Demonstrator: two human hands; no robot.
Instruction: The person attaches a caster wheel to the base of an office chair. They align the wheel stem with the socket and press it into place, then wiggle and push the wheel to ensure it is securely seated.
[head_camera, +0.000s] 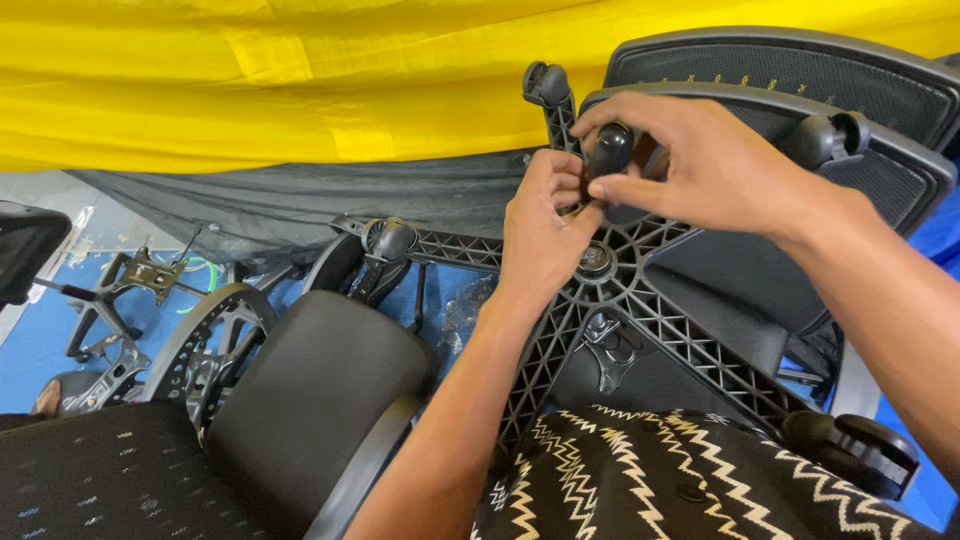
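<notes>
Both hands meet at the hub of a black star-shaped chair base (640, 300) lying across the person's lap. Right hand (700, 165) pinches a black caster wheel (610, 150) there; left hand (545, 225) curls closed against the base just beside it.

Star base (640, 310): centre, lying on the person's lap.
Caster (608, 152): above the base hub, between both hands.
Left hand (545, 225): just left of caster.
Right hand (700, 165): right of caster, touching it.
Seat cushion (310, 390): left of base.
Mesh backrests (860, 100): behind base, upper right.
</notes>
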